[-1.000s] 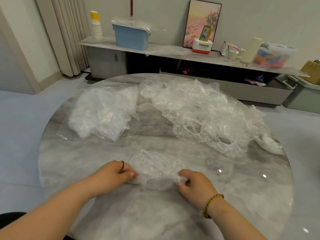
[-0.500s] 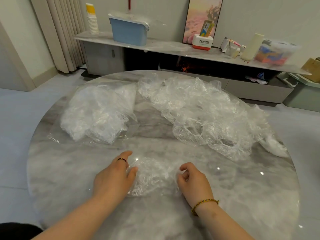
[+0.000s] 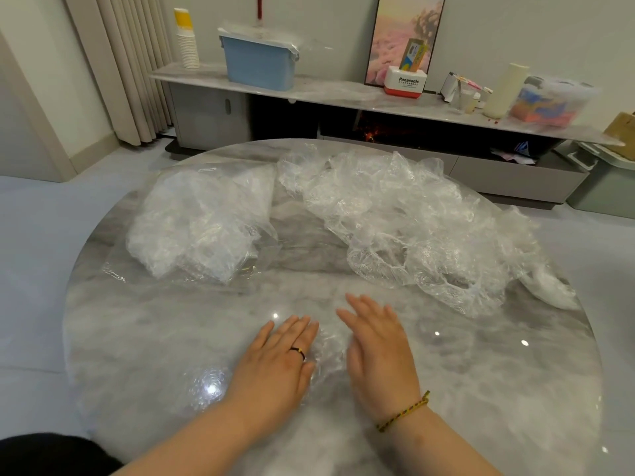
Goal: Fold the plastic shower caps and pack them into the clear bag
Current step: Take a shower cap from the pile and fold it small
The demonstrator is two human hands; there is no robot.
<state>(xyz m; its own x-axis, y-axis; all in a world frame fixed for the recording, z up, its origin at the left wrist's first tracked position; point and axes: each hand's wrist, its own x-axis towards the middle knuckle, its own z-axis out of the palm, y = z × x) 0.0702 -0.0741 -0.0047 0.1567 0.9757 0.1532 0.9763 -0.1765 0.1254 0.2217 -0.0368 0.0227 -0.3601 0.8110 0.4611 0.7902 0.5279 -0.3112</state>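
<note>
1. The left hand (image 3: 278, 359) and the right hand (image 3: 379, 352) lie flat and open, fingers stretched, and press on one small shower cap (image 3: 328, 352) between and under them; they grip nothing.
2. This cap lies on the near middle of the counter (image 3: 481, 389). It looks already folded small, and I judge the hands are now pushing the air out of it.
3. The clear bag (image 3: 202, 221) lies at the far left of the counter, well apart from the hands. It seems to hold some folded caps, but how many I cannot tell.
4. A big loose pile of caps (image 3: 405, 228) is at the far right, so much of the work is left.
5. The counter is round, grey marble, glossy, with lamp reflections.
6. Behind it a long low shelf (image 3: 326, 92) carries a blue box (image 3: 257, 63), paper cups (image 3: 187, 42) and a picture (image 3: 405, 29); a curtain (image 3: 127, 63) hangs at the left.
</note>
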